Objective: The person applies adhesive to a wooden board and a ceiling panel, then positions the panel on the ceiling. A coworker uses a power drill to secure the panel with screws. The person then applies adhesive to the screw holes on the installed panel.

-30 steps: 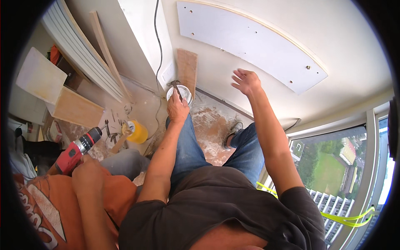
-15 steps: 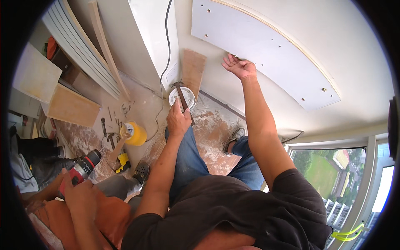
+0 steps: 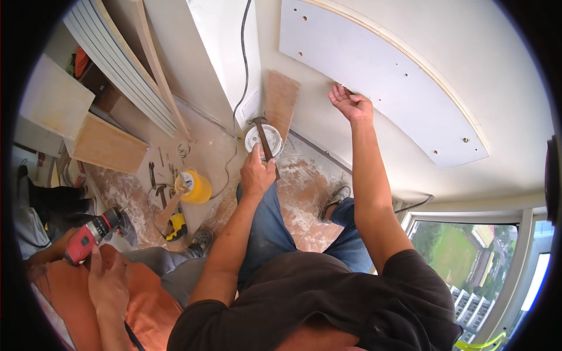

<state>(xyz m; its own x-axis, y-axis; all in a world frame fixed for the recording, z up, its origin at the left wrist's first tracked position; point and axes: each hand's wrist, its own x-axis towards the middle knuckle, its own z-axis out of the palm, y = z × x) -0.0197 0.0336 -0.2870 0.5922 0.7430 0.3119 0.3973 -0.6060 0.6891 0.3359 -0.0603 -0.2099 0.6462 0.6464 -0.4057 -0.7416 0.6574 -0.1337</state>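
Observation:
A hammer with a dark metal head and brown handle is in my left hand, its head up over the white bucket. The fingers wrap the lower handle. My right hand is raised on the right, palm toward me and fingers curled, at the lower edge of a long white panel against the wall. A small dark thing shows at its fingertips beside the panel edge; its kind is too small to tell. Several holes dot the panel, and a brass-coloured fitting sits near its right end.
At left a co-worker in orange holds a red and black power drill. On the floor lie a yellow container, a tape measure and hand tools. Boards lean at left; a black cable hangs down. A window is at right.
The view has shifted slightly, moving the scene right and down. The co-worker's drill has moved left, and one of their hands has lowered away from it. My hands keep their poses.

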